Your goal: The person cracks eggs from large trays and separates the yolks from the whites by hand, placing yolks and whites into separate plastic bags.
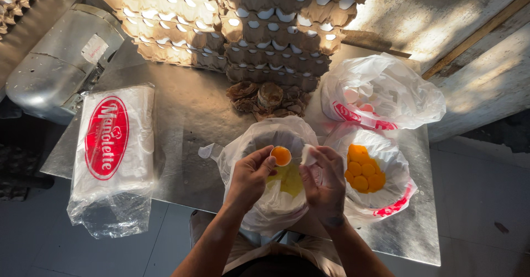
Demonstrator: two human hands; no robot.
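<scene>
Left hand (251, 172): pinches a half eggshell (281, 155) cupping an orange yolk, held over the near bag of whites (276, 200).
Right hand (326, 180): grips the empty shell half (307, 154).
Risk: tilted too far, the yolk could slide out or tear on the jagged rim, tainting the whites.
Right: yolk bag (386, 200), full of round yolks.
Far: discarded-shell bag (397, 92), stacked egg trays (259, 28).

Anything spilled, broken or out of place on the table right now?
No spill shows. Left hand holds a half shell with yolk over the middle bag; right hand holds the empty half. Only oddity: torn tray scraps heaped by the egg trays.
</scene>
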